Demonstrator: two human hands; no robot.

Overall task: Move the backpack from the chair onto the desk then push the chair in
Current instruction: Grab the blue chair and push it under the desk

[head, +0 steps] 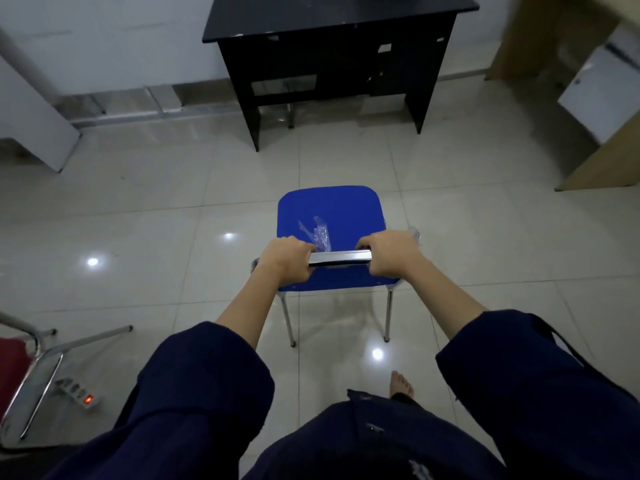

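Note:
A blue chair (329, 209) with chrome legs stands on the tiled floor in the middle of the view, its seat bare except for a scrap of clear plastic. Both hands grip the chrome top bar of its backrest: my left hand (289, 259) at the bar's left end, my right hand (391, 254) at its right end. The black desk (311, 26) stands against the far wall, about a chair's length beyond the seat. No backpack shows on the seat or on the visible part of the desk top.
A white cabinet (34, 126) stands at the left. Wooden furniture with a white panel (602, 98) is at the right. A red chair with a chrome frame (31, 368) and a power strip (81, 393) lie near left. My bare foot (401, 382) is behind the chair.

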